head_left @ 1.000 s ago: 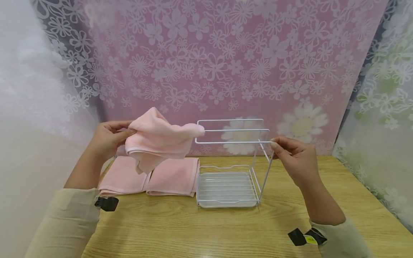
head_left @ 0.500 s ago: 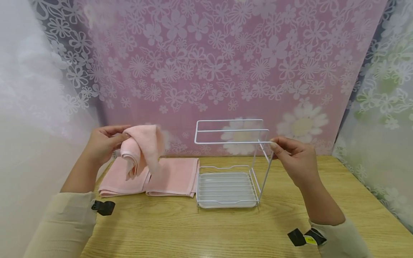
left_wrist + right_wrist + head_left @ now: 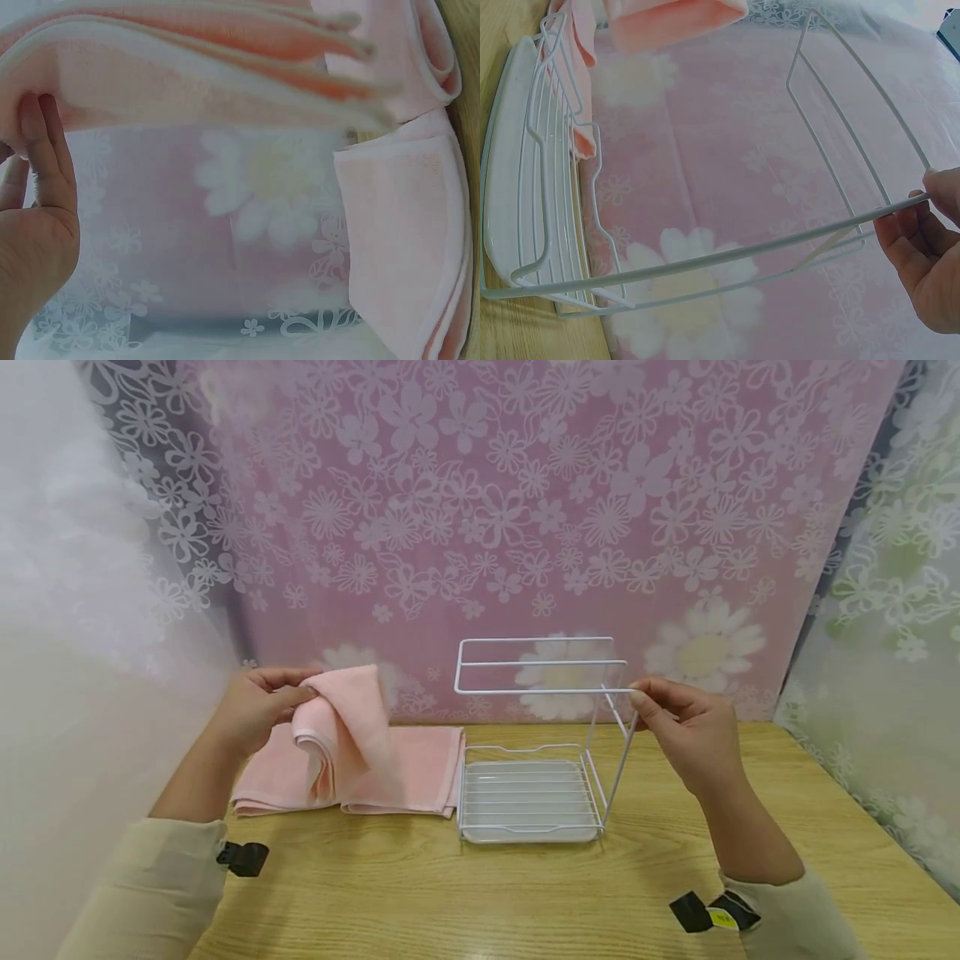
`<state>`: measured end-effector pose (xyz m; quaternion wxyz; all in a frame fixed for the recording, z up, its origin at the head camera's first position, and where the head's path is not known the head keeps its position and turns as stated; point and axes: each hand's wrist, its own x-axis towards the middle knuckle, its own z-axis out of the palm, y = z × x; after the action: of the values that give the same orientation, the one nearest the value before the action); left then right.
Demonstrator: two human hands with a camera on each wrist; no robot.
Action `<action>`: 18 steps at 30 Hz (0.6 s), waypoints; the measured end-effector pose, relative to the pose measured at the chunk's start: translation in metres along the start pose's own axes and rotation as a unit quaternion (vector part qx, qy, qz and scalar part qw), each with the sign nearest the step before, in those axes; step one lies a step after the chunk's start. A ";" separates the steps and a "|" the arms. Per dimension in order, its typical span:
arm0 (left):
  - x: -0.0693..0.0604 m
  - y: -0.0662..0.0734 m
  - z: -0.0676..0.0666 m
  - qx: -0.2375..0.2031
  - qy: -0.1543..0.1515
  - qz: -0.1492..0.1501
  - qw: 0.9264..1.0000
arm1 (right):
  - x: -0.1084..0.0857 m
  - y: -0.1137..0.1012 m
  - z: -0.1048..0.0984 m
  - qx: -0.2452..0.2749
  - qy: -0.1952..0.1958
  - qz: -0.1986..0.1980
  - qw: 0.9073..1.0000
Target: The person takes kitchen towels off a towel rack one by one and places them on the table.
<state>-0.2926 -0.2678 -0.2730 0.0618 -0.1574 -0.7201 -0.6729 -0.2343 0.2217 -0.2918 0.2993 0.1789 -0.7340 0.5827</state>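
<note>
My left hand (image 3: 255,710) pinches a pink towel (image 3: 348,718) by its upper left part; its folded layers hang down in the head view. Behind and below it, two folded pink towels (image 3: 408,768) lie side by side on the table. In the left wrist view the fingers (image 3: 52,161) press against the held towel (image 3: 187,82). At the right, my right hand (image 3: 686,735) pinches the upper front corner of a white wire rack (image 3: 540,692). The right wrist view shows thumb and fingers on the rack's rod (image 3: 780,241).
A white tray (image 3: 525,837) sits under the rack's bottom wires. The wooden table (image 3: 450,902) meets a pink flowered curtain (image 3: 487,527) at the back. Pale sheets (image 3: 892,610) border both sides.
The left hand has lowered the towel and drawn it away from the rack's top bars. The towel now droops instead of spreading rightward. Right hand and rack have stayed put.
</note>
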 end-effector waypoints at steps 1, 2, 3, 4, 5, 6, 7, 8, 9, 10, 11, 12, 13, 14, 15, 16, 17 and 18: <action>-0.001 0.000 0.001 0.012 0.001 -0.003 1.000 | 0.000 0.000 0.000 0.002 0.001 0.000 1.000; -0.002 -0.001 0.003 0.021 0.001 -0.009 1.000 | 0.000 0.000 0.000 0.002 0.001 0.000 1.000; -0.003 -0.001 0.004 0.030 0.002 -0.015 0.999 | 0.000 0.000 0.000 0.003 0.001 -0.001 1.000; -0.004 -0.001 0.006 0.036 0.002 -0.021 0.999 | 0.000 0.000 0.000 0.006 0.001 0.000 1.000; -0.005 -0.002 0.007 0.039 0.004 -0.026 0.999 | 0.000 0.000 0.000 0.007 0.001 0.000 1.000; -0.007 -0.003 0.009 0.040 0.004 -0.029 0.999 | 0.000 0.001 0.000 0.007 0.002 -0.001 1.000; -0.008 -0.003 0.012 0.042 0.004 -0.032 0.999 | 0.000 0.001 0.000 0.005 0.002 -0.001 1.000; -0.009 -0.004 0.014 0.043 0.002 -0.035 0.998 | 0.000 0.001 0.000 0.003 0.002 -0.002 1.000; -0.010 -0.004 0.016 0.044 0.000 -0.036 0.998 | 0.000 0.001 0.000 0.003 0.003 -0.002 1.000; -0.011 -0.004 0.019 0.043 -0.002 -0.037 0.998 | 0.000 0.002 0.000 0.002 0.003 -0.001 1.000; -0.012 -0.005 0.022 0.046 -0.003 -0.038 0.998 | 0.000 0.002 0.000 -0.001 0.003 -0.003 1.000; -0.012 -0.005 0.025 0.049 -0.005 -0.040 0.998 | 0.000 0.002 0.000 -0.002 0.003 -0.002 1.000; -0.013 -0.005 0.028 0.050 -0.007 -0.043 0.998 | 0.000 0.002 0.000 0.002 0.002 -0.001 1.000; -0.014 -0.005 0.031 0.050 -0.007 -0.045 0.998 | 0.000 0.002 0.000 0.005 0.001 0.000 1.000; -0.015 -0.005 0.034 0.048 -0.006 -0.050 0.998 | 0.000 0.002 0.000 0.007 0.001 0.000 1.000; -0.016 -0.005 0.038 0.047 -0.005 -0.055 0.997 | 0.000 0.002 0.000 0.011 0.001 0.000 1.000; -0.016 -0.006 0.041 0.045 -0.005 -0.059 0.997 | 0.000 0.002 0.000 0.015 0.001 -0.001 1.000; -0.017 -0.006 0.045 0.041 -0.006 -0.063 0.997 | 0.000 0.002 0.000 0.020 0.000 -0.001 1.000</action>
<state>-0.2729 -0.2264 -0.2878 0.0216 -0.1132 -0.7558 -0.6446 -0.2361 0.2227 -0.2932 0.2963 0.1851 -0.7221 0.5970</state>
